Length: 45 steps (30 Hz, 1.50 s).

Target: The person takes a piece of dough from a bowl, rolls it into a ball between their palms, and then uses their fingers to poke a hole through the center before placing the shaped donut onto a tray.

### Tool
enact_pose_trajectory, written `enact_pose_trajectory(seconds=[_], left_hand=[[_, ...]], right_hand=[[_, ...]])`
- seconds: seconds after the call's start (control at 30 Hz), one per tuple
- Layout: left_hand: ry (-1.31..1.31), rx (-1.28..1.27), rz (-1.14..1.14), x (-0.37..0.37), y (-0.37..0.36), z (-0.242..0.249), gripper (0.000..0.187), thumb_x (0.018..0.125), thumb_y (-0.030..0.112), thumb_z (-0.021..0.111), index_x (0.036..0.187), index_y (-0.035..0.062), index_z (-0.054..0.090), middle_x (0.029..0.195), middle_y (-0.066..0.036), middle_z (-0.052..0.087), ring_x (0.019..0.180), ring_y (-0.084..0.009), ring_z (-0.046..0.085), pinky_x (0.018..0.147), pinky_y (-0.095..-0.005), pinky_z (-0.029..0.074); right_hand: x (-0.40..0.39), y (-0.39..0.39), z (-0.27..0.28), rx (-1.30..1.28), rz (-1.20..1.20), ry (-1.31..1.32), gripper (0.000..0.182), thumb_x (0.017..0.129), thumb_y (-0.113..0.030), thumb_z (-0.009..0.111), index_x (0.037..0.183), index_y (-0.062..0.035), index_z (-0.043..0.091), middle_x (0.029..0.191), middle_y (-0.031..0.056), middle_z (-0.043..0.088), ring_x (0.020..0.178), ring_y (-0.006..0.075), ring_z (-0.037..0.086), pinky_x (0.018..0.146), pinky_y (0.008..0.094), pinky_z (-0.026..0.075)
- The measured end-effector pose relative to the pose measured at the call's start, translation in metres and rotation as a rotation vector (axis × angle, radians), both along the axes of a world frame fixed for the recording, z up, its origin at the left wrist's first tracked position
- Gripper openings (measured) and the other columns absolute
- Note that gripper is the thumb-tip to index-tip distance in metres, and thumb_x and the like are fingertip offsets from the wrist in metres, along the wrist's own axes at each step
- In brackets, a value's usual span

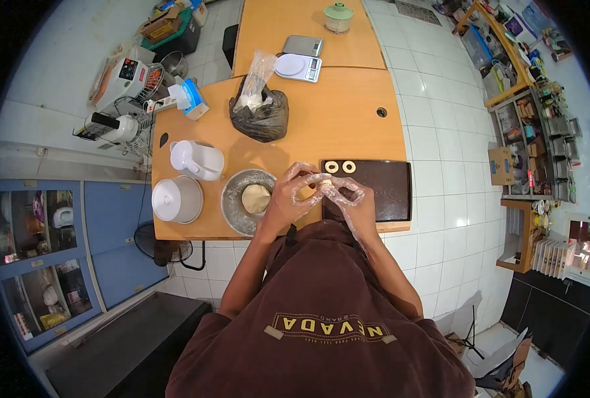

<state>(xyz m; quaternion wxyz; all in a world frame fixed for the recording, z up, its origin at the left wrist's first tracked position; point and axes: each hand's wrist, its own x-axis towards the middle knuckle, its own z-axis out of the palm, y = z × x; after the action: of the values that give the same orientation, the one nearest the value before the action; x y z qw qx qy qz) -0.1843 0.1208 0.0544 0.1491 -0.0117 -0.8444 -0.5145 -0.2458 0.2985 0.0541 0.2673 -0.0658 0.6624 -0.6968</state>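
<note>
Both floury hands meet in front of my chest, between a steel bowl and a dark baking tray. My left hand (297, 194) and my right hand (352, 199) pinch a small piece of dough (326, 184) between their fingertips; the fingers cover most of it. To the left, the metal bowl (231, 209) holds a round ball of dough (256, 198). On the right lies the baking tray (378, 192), with two dough rings (341, 166) side by side near its far left corner. My right hand is over the tray's near left part.
A white jug (197, 160) and a lidded white container (177, 199) stand left of the bowl. Beyond are a black plastic bag (260, 119), a white kitchen scale (297, 67) and a blue-white box (193, 99). The wooden table's (321, 119) near edge runs before my body.
</note>
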Motion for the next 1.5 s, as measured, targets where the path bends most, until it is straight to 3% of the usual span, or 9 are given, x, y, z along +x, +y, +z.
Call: enact_pose_trajectory(seconds=[0.2, 0.3, 0.43, 0.53, 0.83, 0.97, 1.07, 1.2, 1.5], left_hand=[[-0.03, 0.054, -0.034, 0.004, -0.003, 0.0, 0.046, 0.093, 0.022, 0.08, 0.134, 0.0056, 0.068, 0.122, -0.011, 0.064, 0.105, -0.0217, 0.066, 0.093, -0.0362, 0.054], [0.026, 1.073, 0.004, -0.007, 0.011, -0.024, 0.066, 0.105, 0.051, 0.059, 0.151, 0.0046, 0.052, 0.139, -0.014, 0.059, 0.123, -0.0253, 0.061, 0.111, -0.0393, 0.046], [-0.023, 1.653, -0.076, -0.021, 0.02, -0.016, 0.083, 0.106, 0.068, 0.035, 0.157, 0.0015, 0.041, 0.156, -0.018, 0.048, 0.139, -0.0313, 0.052, 0.121, -0.0436, 0.039], [-0.05, 1.604, -0.039, -0.029, 0.02, -0.018, 0.08, 0.108, 0.065, 0.034, 0.158, 0.0026, 0.04, 0.158, -0.018, 0.047, 0.144, -0.0307, 0.048, 0.123, -0.0431, 0.037], [-0.031, 1.53, -0.012, -0.026, 0.016, 0.004, 0.062, 0.113, 0.048, 0.035, 0.16, 0.0063, 0.037, 0.159, -0.013, 0.048, 0.147, -0.0213, 0.046, 0.124, -0.0392, 0.036], [-0.096, 1.577, -0.152, -0.029, 0.036, 0.006, 0.063, 0.114, 0.049, 0.033, 0.163, 0.0094, 0.033, 0.167, -0.008, 0.038, 0.154, -0.0202, 0.034, 0.126, -0.0421, 0.032], [-0.132, 1.659, -0.236, -0.033, 0.045, 0.013, 0.065, 0.113, 0.051, 0.031, 0.164, 0.0103, 0.029, 0.17, -0.007, 0.03, 0.156, -0.0203, 0.029, 0.127, -0.0436, 0.029], [0.023, 1.888, 0.207, -0.039, 0.033, 0.052, 0.068, 0.113, 0.053, 0.03, 0.166, 0.0115, 0.023, 0.174, -0.006, 0.019, 0.159, -0.0205, 0.022, 0.128, -0.0456, 0.026], [0.147, 0.619, -0.031, -0.04, 0.076, 0.012, 0.092, 0.105, 0.073, 0.022, 0.169, 0.0147, -0.008, 0.177, -0.005, -0.012, 0.163, -0.0249, -0.005, 0.13, -0.0501, 0.007]], right_hand=[[-0.006, -0.001, -0.005, -0.032, -0.054, 0.024, 0.019, 0.091, -0.003, 0.079, 0.107, 0.0074, 0.076, 0.099, 0.0054, 0.074, 0.094, 0.0099, 0.066, 0.086, 0.0265, 0.052], [-0.005, -0.005, -0.005, -0.006, -0.049, 0.085, 0.019, 0.091, -0.002, 0.079, 0.108, 0.0052, 0.077, 0.099, 0.0058, 0.075, 0.093, 0.0126, 0.068, 0.085, 0.0275, 0.052], [0.009, -0.022, -0.001, 0.066, 0.083, 0.539, 0.02, 0.086, -0.002, 0.081, 0.106, -0.0035, 0.08, 0.098, 0.0112, 0.075, 0.092, 0.0213, 0.069, 0.085, 0.0347, 0.053], [0.009, -0.028, 0.01, 0.243, 0.11, 0.996, 0.023, 0.084, -0.005, 0.082, 0.107, -0.0069, 0.08, 0.103, 0.0104, 0.074, 0.099, 0.0269, 0.066, 0.09, 0.0398, 0.05], [-0.009, -0.021, 0.033, 0.191, 0.065, 1.012, 0.065, 0.086, -0.019, 0.079, 0.147, -0.0096, 0.059, 0.155, 0.0215, 0.047, 0.146, 0.0457, 0.038, 0.121, 0.0602, 0.026], [-0.018, -0.039, 0.038, 0.41, 0.18, 1.076, 0.077, 0.103, -0.059, 0.048, 0.162, -0.0114, 0.039, 0.172, 0.0233, 0.019, 0.159, 0.0492, 0.008, 0.12, 0.071, -0.008], [-0.018, -0.053, 0.031, 0.391, 0.273, 1.054, 0.08, 0.104, -0.062, 0.041, 0.165, -0.0105, 0.032, 0.174, 0.0236, 0.012, 0.159, 0.0513, 0.003, 0.119, 0.0727, -0.01], [0.0, -0.056, 0.019, 0.287, 0.37, 1.018, 0.088, 0.105, -0.063, 0.033, 0.169, -0.0067, 0.013, 0.174, 0.026, -0.001, 0.159, 0.0514, -0.004, 0.117, 0.0734, -0.013], [-0.009, -0.032, 0.043, -0.132, 0.186, 0.686, 0.093, 0.105, -0.07, 0.021, 0.168, -0.0051, -0.001, 0.175, 0.0227, -0.008, 0.161, 0.0405, -0.009, 0.123, 0.0617, -0.012]])
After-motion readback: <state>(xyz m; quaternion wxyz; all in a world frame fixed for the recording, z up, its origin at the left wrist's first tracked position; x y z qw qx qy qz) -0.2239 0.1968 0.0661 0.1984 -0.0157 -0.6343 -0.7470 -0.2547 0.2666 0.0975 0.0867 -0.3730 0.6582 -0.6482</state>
